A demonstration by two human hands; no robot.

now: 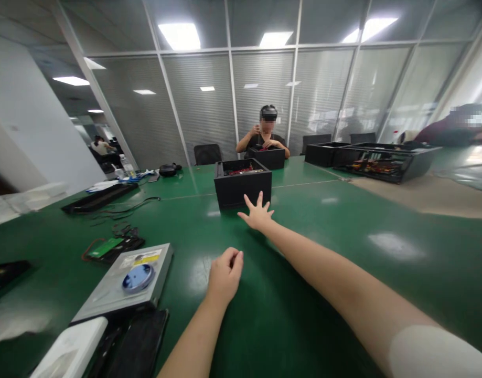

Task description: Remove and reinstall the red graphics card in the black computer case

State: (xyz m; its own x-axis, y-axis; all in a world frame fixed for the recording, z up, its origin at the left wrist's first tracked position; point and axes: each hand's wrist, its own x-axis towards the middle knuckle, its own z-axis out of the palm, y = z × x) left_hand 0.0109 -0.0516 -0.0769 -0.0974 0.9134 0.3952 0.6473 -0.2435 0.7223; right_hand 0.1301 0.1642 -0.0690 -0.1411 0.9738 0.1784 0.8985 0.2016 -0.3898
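My right hand reaches forward over the green table with its fingers spread wide, holding nothing. Its fingertips overlap the front lower side of a black computer case; whether they touch it I cannot tell. Red wires show inside the case's open top. Nearer to me, my left hand is curled closed above the tabletop, and the inside of its fingers is hidden. Left of it lies a silver optical drive with a round blue-and-silver disc-like item on top.
Across the green table, a person in a headset works at another black case. More open cases stand at right, near brown sheeting. At left are a green circuit board, a white box-like item and loose cables.
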